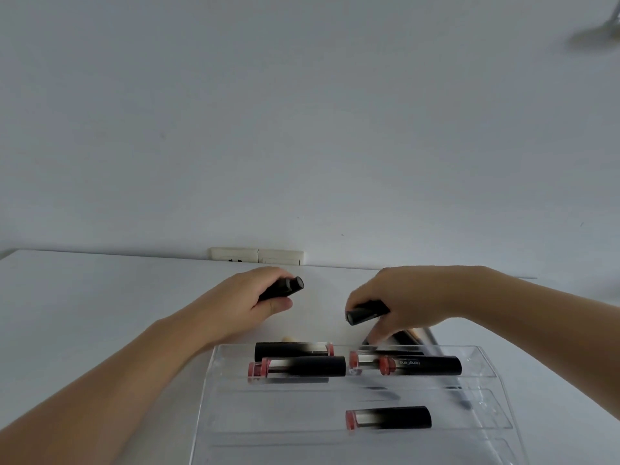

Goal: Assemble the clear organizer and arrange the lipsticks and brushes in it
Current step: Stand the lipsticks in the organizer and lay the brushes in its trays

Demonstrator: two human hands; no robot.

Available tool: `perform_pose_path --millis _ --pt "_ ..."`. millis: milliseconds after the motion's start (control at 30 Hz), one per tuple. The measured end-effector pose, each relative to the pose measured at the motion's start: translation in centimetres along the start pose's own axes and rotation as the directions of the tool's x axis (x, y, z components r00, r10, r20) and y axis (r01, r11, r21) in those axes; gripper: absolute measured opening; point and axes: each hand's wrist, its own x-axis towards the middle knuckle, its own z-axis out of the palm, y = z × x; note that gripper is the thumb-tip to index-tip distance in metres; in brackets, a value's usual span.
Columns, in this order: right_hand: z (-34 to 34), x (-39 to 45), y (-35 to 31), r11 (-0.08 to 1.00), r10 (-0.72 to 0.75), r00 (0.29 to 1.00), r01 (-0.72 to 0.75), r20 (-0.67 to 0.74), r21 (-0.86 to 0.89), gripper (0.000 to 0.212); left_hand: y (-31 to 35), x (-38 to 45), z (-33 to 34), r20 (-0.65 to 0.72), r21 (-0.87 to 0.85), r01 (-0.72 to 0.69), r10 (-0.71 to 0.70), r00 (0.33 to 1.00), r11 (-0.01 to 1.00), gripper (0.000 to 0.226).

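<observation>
Head camera is looking down across a smooth white table set against a plain white wall. A clear, glossy organizer with stepped, trough-shaped tiers is sitting at the near edge of the table.

The left hand is hovering beyond the organizer, its fingers curling round a black cylindrical lipstick whose flat round end is pointing right. The right hand is gripping a second black lipstick tube, its round end pointing left; one finger is extending down toward the far rim of the organizer.

Four lipsticks are lying on their sides in the rear tier. At left, a back lipstick and a front lipstick are lying close together. At right, a partly hidden lipstick is lying behind a lettered lipstick. Each is showing a matte black barrel, a shiny band and a pinkish-red translucent end. One single lipstick is lying alone in the next tier forward.

Dark slender brush handles are lying on the table just behind the organizer, beneath the right hand. A cream wall outlet is sitting at the table's rear edge.
</observation>
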Motion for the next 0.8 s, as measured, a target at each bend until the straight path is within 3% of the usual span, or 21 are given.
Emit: perform_pose_path --millis 233,300,433,600,733,800 --pt "1.6 0.6 -0.4 0.978 -0.047 0.999 0.046 -0.004 -0.202 0.006 -0.3 -0.1 0.0 0.064 0.005 -0.021 0.020 0.998 1.000 0.025" --pt "1.5 0.7 -0.5 0.981 -0.027 0.999 0.022 -0.022 -0.193 0.014 -0.2 -0.2 0.0 0.067 0.020 -0.013 0.011 0.998 1.000 0.023" --pt "0.1 -0.4 0.0 0.999 0.047 0.990 -0.049 -0.129 -0.014 0.021 0.5 -1.4 -1.9 -0.077 -0.076 0.050 -0.055 0.995 0.996 0.008" --pt "-1.7 -5.2 -0.4 0.959 0.119 0.914 -0.005 -0.387 0.283 0.011 4.2 -4.8 -5.2 -0.222 -0.136 -0.008 -0.022 0.975 0.991 0.026" --pt "-0.5 -9.1 -2.7 0.942 0.127 0.840 0.065 -0.527 0.330 0.006 7.9 -8.1 -4.9 -0.205 0.052 -0.038 0.048 0.978 0.998 0.018" --pt "1.2 -10.5 -4.4 0.955 0.107 0.810 0.078 -0.577 0.286 0.019 9.8 -9.5 -3.9 -0.177 0.163 -0.091 0.120 0.977 0.982 0.018"
